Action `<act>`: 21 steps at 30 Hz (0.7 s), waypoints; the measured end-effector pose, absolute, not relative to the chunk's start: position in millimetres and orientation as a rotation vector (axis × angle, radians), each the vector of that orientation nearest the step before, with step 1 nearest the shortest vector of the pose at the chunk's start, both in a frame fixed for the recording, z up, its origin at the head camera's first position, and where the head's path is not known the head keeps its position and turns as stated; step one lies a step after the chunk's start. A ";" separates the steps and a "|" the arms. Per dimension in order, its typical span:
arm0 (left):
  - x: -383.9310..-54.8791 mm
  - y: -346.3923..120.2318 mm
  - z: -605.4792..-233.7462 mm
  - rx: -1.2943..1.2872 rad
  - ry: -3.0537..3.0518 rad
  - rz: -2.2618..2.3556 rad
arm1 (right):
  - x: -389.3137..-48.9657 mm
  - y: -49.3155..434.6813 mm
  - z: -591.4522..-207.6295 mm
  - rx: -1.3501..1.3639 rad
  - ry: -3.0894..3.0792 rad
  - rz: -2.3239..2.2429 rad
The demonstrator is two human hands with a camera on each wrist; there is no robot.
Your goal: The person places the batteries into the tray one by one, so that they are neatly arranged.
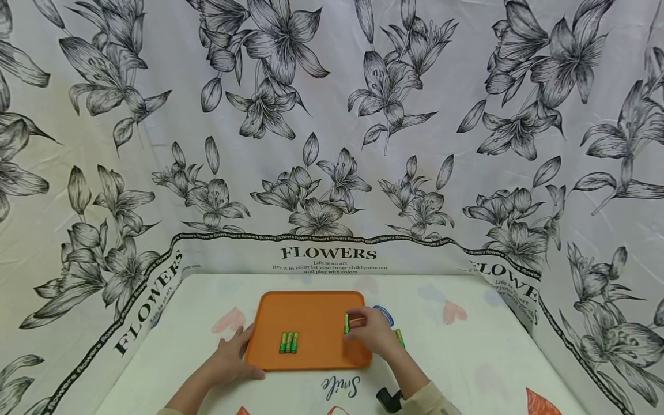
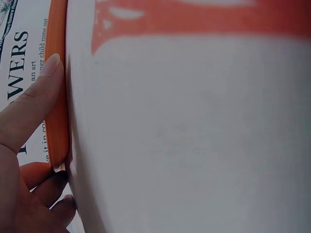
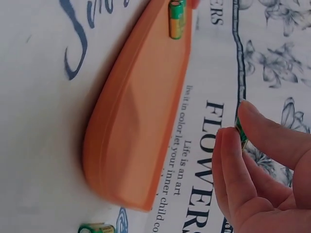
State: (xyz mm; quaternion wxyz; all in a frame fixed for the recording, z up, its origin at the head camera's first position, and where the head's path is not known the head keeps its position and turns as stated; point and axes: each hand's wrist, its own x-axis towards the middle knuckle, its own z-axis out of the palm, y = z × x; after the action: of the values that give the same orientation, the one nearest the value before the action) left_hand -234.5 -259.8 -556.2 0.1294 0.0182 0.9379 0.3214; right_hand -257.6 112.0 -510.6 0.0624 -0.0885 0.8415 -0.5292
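An orange tray (image 1: 316, 300) lies on the table, with three green-and-yellow batteries (image 1: 289, 342) side by side in its left half. My left hand (image 1: 228, 357) grips the tray's near left corner; in the left wrist view its thumb (image 2: 36, 99) presses along the orange wall and the other fingers curl at the corner. Above the tray's right side, my right hand (image 1: 370, 333) pinches one battery (image 1: 346, 323) between thumb and fingertips. Only a sliver of that battery (image 3: 239, 131) shows in the right wrist view.
More of the same batteries (image 1: 399, 338) lie right of the tray, partly behind my right wrist. A white cloth (image 1: 467, 357) printed with hearts and lettering covers the table. Flower-printed curtains (image 1: 332, 127) stand at the back and both sides.
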 end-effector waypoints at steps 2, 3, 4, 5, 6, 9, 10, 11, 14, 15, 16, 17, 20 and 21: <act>-234.0 -259.4 -556.5 0.046 2.721 0.937 | -257.6 109.2 -510.3 -0.265 2.549 -1.590; -233.5 -259.1 -556.3 0.041 2.718 0.939 | -257.5 107.7 -509.9 -0.261 2.549 -1.584; -233.5 -259.0 -556.5 0.039 2.718 0.938 | -257.6 106.0 -509.4 -0.257 2.549 -1.580; -233.4 -258.7 -556.4 0.042 2.719 0.935 | -257.7 104.4 -508.9 -0.259 2.548 -1.578; -233.4 -258.5 -556.4 0.036 2.716 0.937 | -258.1 102.7 -508.9 -0.269 2.547 -1.579; -233.4 -257.9 -555.7 0.031 2.715 0.935 | -259.5 96.4 -508.0 -0.282 2.531 -1.595; -233.5 -257.8 -555.7 0.033 2.716 0.932 | -260.2 94.0 -507.8 -0.286 2.527 -1.600; -233.4 -257.6 -555.3 0.035 2.717 0.929 | -261.0 91.5 -507.8 -0.291 2.518 -1.607; -233.8 -257.6 -555.3 0.030 2.719 0.926 | -263.7 83.0 -508.5 -0.299 2.509 -1.609; -233.6 -257.4 -554.9 0.030 2.720 0.924 | -264.6 79.9 -509.1 -0.299 2.506 -1.608; -233.7 -257.5 -554.7 0.030 2.720 0.922 | -265.2 76.9 -509.8 -0.311 2.504 -1.613; -233.7 -257.5 -554.3 0.030 2.721 0.921 | -266.0 73.6 -510.6 -0.314 2.502 -1.615; -233.9 -257.9 -553.1 0.028 2.719 0.913 | -268.0 63.5 -514.2 -0.314 2.488 -1.630; -233.8 -257.8 -552.3 0.029 2.720 0.909 | -268.5 60.2 -515.7 -0.317 2.489 -1.631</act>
State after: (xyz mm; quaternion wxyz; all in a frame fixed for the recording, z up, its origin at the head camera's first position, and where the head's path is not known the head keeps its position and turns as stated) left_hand -233.8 -257.8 -552.3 0.1366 0.0100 0.9395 0.3139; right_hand -268.5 60.2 -515.7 0.0746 -0.1055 0.8294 -0.5435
